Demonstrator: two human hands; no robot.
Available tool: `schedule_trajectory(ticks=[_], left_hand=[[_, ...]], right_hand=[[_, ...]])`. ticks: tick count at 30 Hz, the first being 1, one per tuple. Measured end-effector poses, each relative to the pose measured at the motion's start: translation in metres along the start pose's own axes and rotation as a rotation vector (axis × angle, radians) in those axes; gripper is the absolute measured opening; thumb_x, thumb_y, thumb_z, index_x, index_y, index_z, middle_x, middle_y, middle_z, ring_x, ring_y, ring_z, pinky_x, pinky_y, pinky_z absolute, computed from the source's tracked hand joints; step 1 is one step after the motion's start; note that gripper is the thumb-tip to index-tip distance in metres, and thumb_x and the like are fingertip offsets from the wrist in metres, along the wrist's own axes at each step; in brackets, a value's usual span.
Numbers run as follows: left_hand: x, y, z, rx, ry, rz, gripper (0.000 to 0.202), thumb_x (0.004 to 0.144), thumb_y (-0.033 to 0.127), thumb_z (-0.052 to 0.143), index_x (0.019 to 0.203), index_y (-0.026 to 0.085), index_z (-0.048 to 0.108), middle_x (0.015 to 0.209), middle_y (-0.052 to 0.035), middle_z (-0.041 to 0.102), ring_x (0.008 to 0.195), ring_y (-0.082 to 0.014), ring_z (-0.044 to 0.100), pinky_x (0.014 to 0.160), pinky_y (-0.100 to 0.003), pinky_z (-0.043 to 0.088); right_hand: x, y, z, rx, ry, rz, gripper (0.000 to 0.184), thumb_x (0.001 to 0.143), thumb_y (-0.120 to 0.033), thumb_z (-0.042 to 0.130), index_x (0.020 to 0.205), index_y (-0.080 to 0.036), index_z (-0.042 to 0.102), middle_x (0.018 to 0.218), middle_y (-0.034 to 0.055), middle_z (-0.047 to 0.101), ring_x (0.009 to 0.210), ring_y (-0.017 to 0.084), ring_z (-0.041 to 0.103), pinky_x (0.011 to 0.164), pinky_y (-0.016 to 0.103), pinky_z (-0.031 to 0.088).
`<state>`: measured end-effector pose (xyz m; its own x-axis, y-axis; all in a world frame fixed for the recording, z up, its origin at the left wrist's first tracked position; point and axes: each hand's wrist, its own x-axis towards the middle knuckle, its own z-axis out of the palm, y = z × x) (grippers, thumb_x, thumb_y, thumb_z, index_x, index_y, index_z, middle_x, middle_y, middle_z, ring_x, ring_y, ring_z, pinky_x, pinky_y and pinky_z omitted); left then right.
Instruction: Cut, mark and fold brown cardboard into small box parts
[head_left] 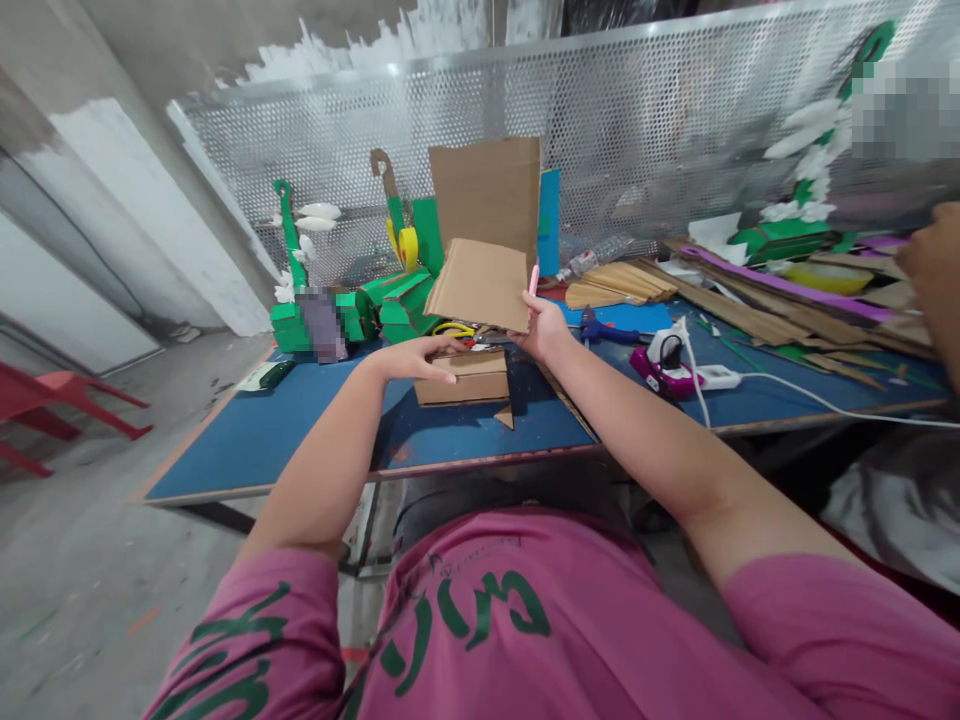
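Note:
In the middle of the blue table lies a small cardboard box [465, 388]. My left hand [426, 360] grips it at its top left, the thumb along the top and the other fingers partly hidden behind. My right hand [543, 326] holds a flat piece of cardboard [480, 280] by its lower right corner, raised above the box and tilted. A slim pink tool [534, 280], perhaps a pen or cutter, sticks up from the same hand. Yellow-handled scissors [454, 330] lie just behind the box. A small cardboard scrap [505, 416] lies at its front right.
Green cardboard models [405, 305] stand at the back left, beside a tall cardboard sheet [487, 190]. To the right are a blue-handled tool [611, 330], a purple power adapter [664, 370] with a white cable, and cardboard strips [757, 300]. Another person's arm [941, 280] is at far right.

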<state>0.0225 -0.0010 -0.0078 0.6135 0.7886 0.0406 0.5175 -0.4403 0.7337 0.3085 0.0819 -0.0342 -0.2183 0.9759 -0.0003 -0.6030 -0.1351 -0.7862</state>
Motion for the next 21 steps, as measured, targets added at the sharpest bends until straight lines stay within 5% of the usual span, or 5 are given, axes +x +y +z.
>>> schedule_trajectory(ticks=[6, 11, 15, 18, 21], left_hand=[[0.001, -0.004, -0.001, 0.044, 0.046, -0.015, 0.083, 0.067, 0.058, 0.099, 0.141, 0.028, 0.078, 0.139, -0.0095, 0.079, 0.13, -0.0404, 0.073, 0.112, -0.047, 0.058], [0.006, -0.014, 0.001, -0.022, 0.07, -0.084, 0.078, 0.078, 0.064, 0.091, 0.143, 0.024, 0.074, 0.142, -0.0107, 0.078, 0.135, -0.0351, 0.071, 0.117, -0.045, 0.054], [0.011, -0.023, 0.001, -0.114, 0.188, -0.109, 0.061, 0.085, 0.062, 0.086, 0.13, 0.022, 0.078, 0.132, -0.0107, 0.081, 0.122, -0.0312, 0.075, 0.11, -0.044, 0.057], [0.013, -0.035, -0.008, -0.045, 0.437, -0.124, 0.041, 0.088, 0.054, 0.081, 0.113, 0.021, 0.078, 0.113, -0.0096, 0.081, 0.104, -0.029, 0.076, 0.096, -0.044, 0.062], [0.013, -0.056, -0.022, 0.18, 0.943, -0.106, 0.029, 0.084, 0.041, 0.082, 0.104, 0.021, 0.072, 0.117, -0.01, 0.073, 0.109, -0.0285, 0.073, 0.102, -0.046, 0.061]], right_hand=[[-0.003, 0.001, 0.004, 0.016, -0.05, -0.008, 0.022, 0.095, -0.039, 0.077, 0.11, -0.024, 0.071, 0.07, 0.0013, 0.072, 0.066, 0.024, 0.069, 0.06, 0.036, 0.06], [-0.005, 0.002, 0.004, -0.012, -0.051, -0.019, 0.024, 0.098, -0.038, 0.07, 0.119, -0.026, 0.072, 0.083, 0.0015, 0.079, 0.077, 0.024, 0.074, 0.067, 0.036, 0.063], [-0.008, 0.002, 0.004, -0.008, -0.048, -0.026, 0.022, 0.1, -0.035, 0.066, 0.12, -0.028, 0.072, 0.094, 0.0018, 0.081, 0.088, 0.024, 0.077, 0.065, 0.033, 0.061], [-0.006, 0.002, 0.002, -0.01, -0.021, -0.012, 0.022, 0.101, -0.035, 0.064, 0.12, -0.024, 0.072, 0.095, 0.0033, 0.081, 0.084, 0.023, 0.075, 0.062, 0.032, 0.057], [-0.001, 0.002, 0.0, 0.005, 0.011, -0.03, 0.022, 0.101, -0.035, 0.066, 0.12, -0.024, 0.069, 0.091, 0.0017, 0.079, 0.076, 0.02, 0.071, 0.06, 0.029, 0.052]])
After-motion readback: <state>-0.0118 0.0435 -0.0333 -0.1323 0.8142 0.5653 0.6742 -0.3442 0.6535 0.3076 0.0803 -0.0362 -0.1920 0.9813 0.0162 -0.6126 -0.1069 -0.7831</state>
